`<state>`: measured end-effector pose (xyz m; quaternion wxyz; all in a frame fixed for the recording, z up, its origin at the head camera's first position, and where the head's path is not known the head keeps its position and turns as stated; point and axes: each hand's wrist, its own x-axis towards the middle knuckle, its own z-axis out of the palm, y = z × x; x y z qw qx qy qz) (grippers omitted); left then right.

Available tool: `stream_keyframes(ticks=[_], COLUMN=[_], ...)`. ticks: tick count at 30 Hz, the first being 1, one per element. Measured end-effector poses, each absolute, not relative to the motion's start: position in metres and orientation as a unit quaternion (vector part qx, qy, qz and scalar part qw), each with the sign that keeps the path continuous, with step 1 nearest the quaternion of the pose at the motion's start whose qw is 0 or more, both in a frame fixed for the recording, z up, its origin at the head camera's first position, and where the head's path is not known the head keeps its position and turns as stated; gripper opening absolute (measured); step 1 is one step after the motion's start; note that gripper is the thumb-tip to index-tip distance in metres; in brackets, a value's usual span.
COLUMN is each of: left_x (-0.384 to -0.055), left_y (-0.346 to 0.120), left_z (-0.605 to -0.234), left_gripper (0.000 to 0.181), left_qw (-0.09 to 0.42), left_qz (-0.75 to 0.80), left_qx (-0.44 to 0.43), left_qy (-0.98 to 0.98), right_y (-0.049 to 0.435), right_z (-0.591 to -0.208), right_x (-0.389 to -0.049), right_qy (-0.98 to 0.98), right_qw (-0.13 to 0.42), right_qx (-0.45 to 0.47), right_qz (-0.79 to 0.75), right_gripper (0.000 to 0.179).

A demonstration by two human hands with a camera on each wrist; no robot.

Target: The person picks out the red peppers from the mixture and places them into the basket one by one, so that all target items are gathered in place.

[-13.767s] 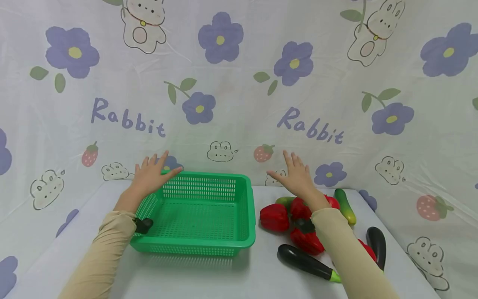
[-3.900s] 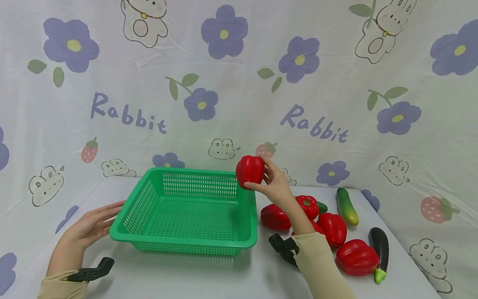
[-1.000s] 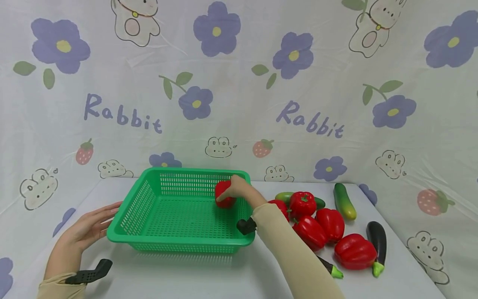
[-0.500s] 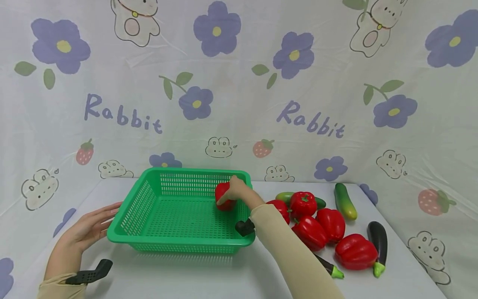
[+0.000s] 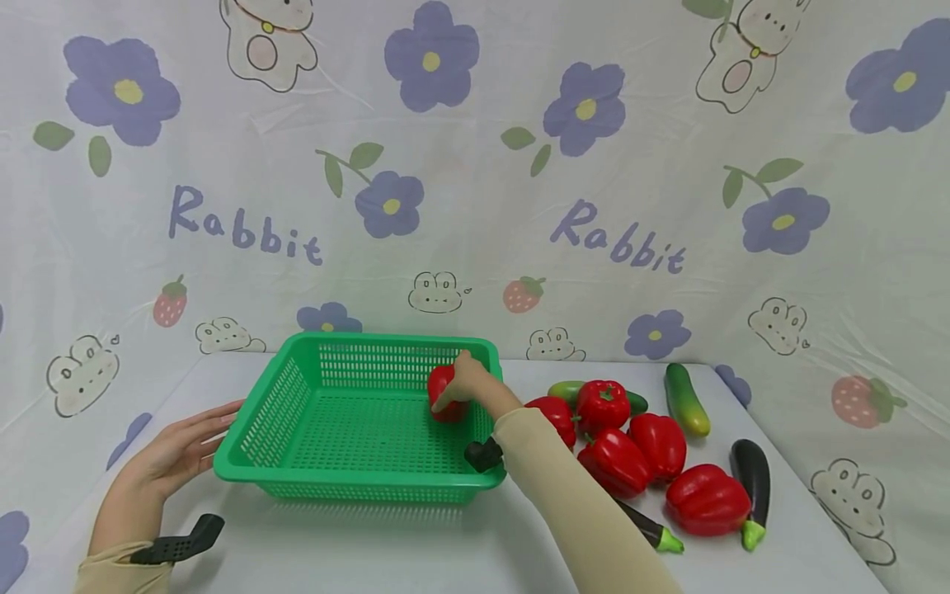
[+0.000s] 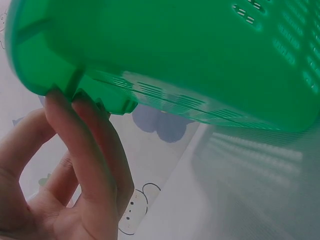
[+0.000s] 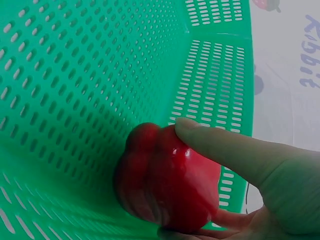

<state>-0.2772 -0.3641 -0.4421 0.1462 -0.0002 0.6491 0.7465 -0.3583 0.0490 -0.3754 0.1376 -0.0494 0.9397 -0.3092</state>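
Note:
Inside the green plastic basket, at its back right corner, my right hand grips a red bell pepper. Close up in the right wrist view, the thumb lies over the top of the pepper, with other fingers partly hidden beneath it. The pepper is low, near the perforated basket floor; whether it touches cannot be told. My left hand is at the basket's left side. In the left wrist view its extended fingers touch the outside of the rim from below.
Several more red bell peppers lie right of the basket. Around them are a cucumber, another green cucumber partly hidden, an eggplant and a second eggplant partly behind my right sleeve. A patterned cloth hangs behind.
Both hands were raised and held nothing at first. The left went to the basket's side; the right carried a bell pepper over the rim, then lowered it slightly within the basket.

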Motion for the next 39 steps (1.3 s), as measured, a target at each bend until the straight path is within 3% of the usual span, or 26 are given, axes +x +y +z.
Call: stream_keyframes(ticks=[16, 39], left_x=[-0.276, -0.276], left_y=[-0.364, -0.364], left_z=[-0.441, -0.440], left_gripper=[0.030, 0.030], left_qw=[0.147, 0.144], left_qz=[0.752, 0.747], left_qx=[-0.002, -0.008], left_qy=[0.643, 0.648], right_y=[0.045, 0.037], right_z=[-0.382, -0.387], right_x=[-0.360, -0.358], right_qy=[0.941, 0.953], right_qw=[0.144, 0.131], right_qx=[-0.032, -0.013], right_qz=[-0.305, -0.274], right_gripper=[0.114, 0.117])
